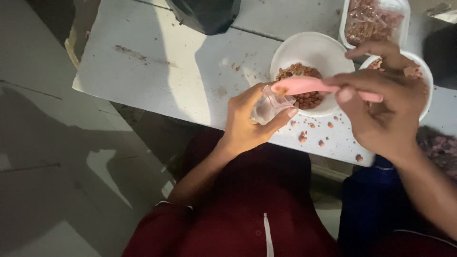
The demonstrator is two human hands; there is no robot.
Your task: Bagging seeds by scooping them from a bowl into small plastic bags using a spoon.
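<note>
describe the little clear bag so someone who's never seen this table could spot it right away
Start at the white table and find the white bowl of reddish-brown peanuts near its front edge. Just left of that bowl, the left hand pinches a small clear plastic bag, with the pink spoon in the right hand at its mouth. It is the only see-through, crinkled thing there.

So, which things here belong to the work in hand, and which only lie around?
In use: left hand holding small clear bag; right hand holding pink spoon; white bowl of peanuts.
Lying about: black bag; white tray; second bowl; spilled peanuts.
</note>
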